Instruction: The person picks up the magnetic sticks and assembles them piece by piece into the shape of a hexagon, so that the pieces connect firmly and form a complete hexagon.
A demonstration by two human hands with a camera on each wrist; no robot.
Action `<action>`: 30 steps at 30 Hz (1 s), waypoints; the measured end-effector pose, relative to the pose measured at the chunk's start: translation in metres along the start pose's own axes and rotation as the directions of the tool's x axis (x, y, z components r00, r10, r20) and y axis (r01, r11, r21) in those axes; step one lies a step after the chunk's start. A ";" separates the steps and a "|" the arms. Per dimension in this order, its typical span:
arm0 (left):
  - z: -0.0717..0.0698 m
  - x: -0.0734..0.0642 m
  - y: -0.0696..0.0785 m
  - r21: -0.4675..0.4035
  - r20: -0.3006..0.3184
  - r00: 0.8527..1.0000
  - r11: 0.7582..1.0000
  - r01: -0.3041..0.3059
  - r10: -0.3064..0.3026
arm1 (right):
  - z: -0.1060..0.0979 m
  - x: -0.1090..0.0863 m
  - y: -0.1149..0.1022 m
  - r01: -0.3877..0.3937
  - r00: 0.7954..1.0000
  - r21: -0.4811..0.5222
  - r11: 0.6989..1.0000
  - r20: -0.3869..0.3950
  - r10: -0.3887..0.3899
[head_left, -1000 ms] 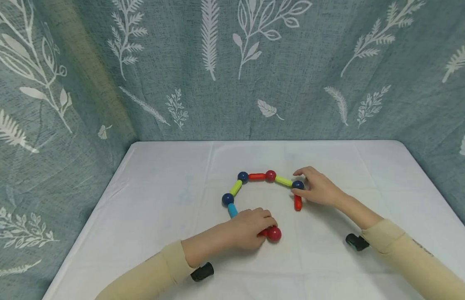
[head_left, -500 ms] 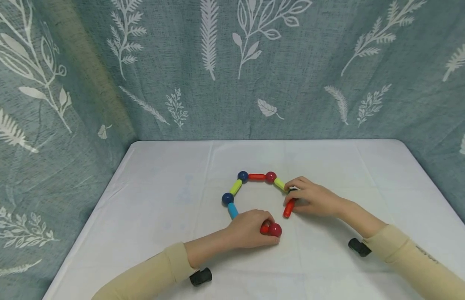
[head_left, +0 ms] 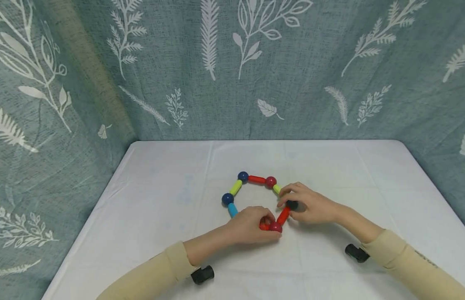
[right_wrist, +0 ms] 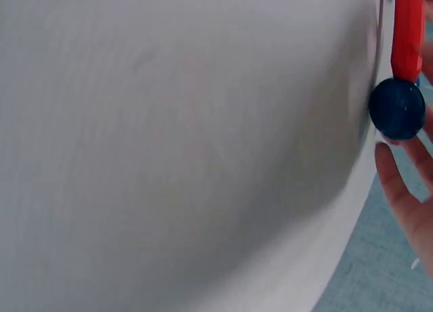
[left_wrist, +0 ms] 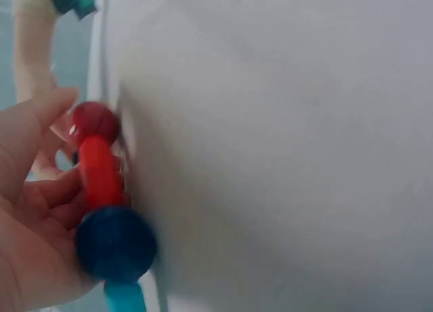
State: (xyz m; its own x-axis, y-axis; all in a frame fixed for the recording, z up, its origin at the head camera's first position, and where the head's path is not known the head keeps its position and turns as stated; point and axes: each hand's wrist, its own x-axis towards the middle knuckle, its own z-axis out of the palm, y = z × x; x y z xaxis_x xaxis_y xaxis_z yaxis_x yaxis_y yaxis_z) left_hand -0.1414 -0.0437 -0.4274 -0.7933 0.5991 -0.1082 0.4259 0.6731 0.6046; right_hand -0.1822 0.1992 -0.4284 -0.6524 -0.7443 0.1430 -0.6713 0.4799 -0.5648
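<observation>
A ring of magnetic rods and balls lies on the white table. My left hand point(head_left: 249, 225) curls round the near corner, its thumb beside a red ball point(left_wrist: 95, 124). A red rod point(left_wrist: 99, 173) and dark blue ball point(left_wrist: 116, 244) run along its palm. My right hand point(head_left: 311, 204) holds another dark blue ball point(right_wrist: 398, 109) at the ring's right. From that ball a second red rod point(head_left: 283, 216) reaches to the red ball at my left hand and appears to touch it. A yellow-green rod point(head_left: 277, 189) is partly covered by the right fingers.
The ring's far side has a red ball point(head_left: 271, 182), a red rod point(head_left: 256, 179) and a dark blue ball point(head_left: 243, 177). A light blue rod point(head_left: 232, 210) goes under my left hand. A patterned curtain point(head_left: 232, 96) hangs behind the table point(head_left: 161, 179).
My right hand has taken hold of the blue ball and drawn it nearer and leftward. Its red rod has swung to the red ball by my left hand, whose thumb has come forward.
</observation>
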 end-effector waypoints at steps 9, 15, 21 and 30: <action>-0.051 0.001 -0.037 0.207 -0.334 0.924 0.942 0.264 -0.186 | 0.007 0.016 -0.004 -0.386 0.920 -0.047 0.921 -0.097 0.380; -0.048 0.009 -0.053 0.049 -0.307 0.918 0.959 0.279 -0.251 | -0.001 0.022 0.003 -0.479 0.873 -0.107 0.871 -0.162 0.460; -0.039 0.024 -0.048 0.038 -0.354 0.907 0.966 0.257 -0.228 | -0.008 0.023 0.013 -0.550 0.829 -0.112 0.827 -0.190 0.526; -0.038 0.037 -0.047 0.059 -0.382 0.891 0.956 0.288 -0.244 | -0.009 0.023 0.016 -0.559 0.820 -0.096 0.824 -0.209 0.532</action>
State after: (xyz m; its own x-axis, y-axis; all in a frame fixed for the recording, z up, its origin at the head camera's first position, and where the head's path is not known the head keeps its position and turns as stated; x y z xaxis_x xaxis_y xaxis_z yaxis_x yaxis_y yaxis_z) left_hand -0.2072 -0.0696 -0.4295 -0.9774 0.2034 0.0576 0.2046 0.8416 0.4999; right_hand -0.2109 0.1933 -0.4268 -0.9660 -0.2581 -0.0137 -0.2221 0.8561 -0.4666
